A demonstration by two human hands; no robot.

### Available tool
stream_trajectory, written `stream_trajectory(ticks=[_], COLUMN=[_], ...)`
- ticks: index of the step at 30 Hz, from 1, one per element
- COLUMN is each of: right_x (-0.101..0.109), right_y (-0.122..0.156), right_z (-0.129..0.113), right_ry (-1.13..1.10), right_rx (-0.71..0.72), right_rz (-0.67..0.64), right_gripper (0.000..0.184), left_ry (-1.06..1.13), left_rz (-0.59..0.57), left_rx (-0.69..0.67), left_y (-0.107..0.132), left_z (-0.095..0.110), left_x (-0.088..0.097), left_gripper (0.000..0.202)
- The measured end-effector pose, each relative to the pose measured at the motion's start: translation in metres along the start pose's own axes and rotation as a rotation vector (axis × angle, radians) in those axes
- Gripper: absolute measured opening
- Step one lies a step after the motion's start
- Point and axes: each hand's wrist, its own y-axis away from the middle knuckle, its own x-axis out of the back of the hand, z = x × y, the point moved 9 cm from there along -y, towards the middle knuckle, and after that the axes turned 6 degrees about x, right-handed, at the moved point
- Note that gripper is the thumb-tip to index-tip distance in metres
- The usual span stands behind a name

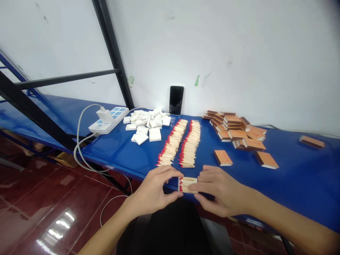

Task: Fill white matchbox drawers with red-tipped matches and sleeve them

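Observation:
A white matchbox tray (187, 179) with red-tipped matches in it lies at the front edge of the blue table. Thumb and fingers of my left hand (156, 189) close around its left end. My right hand (217, 189) is at the tray's right end, its index finger laid over the matches and its thumb at the near corner. Just beyond the tray, two long rows of loose matches, a left row (174, 141) and a right row (190, 143), run away from me with their red heads to the left.
White matchbox trays (148, 122) are heaped behind on the left. Orange matchbox sleeves (233, 129) are piled at the right, with a few lying apart. A phone (176, 100) leans on the wall. A power strip (109, 120) with cables sits near the black shelf post (114, 53).

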Motion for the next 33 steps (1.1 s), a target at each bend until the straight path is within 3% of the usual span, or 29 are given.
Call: stream_trajectory(ticks=[9, 33], right_x=[0.005, 0.0], right_y=[-0.002, -0.001], right_z=[0.003, 0.013], right_ry=[0.093, -0.091], right_rx=[-0.022, -0.147], right_rz=[0.027, -0.014], right_gripper=[0.021, 0.023], left_ry=[0.002, 0.014], left_rz=[-0.006, -0.018], left_rx=[0.004, 0.005], left_y=[0.0, -0.001], left_z=[0.0, 0.003], left_x=[0.0, 0.001], left_gripper=[0.035, 0.035])
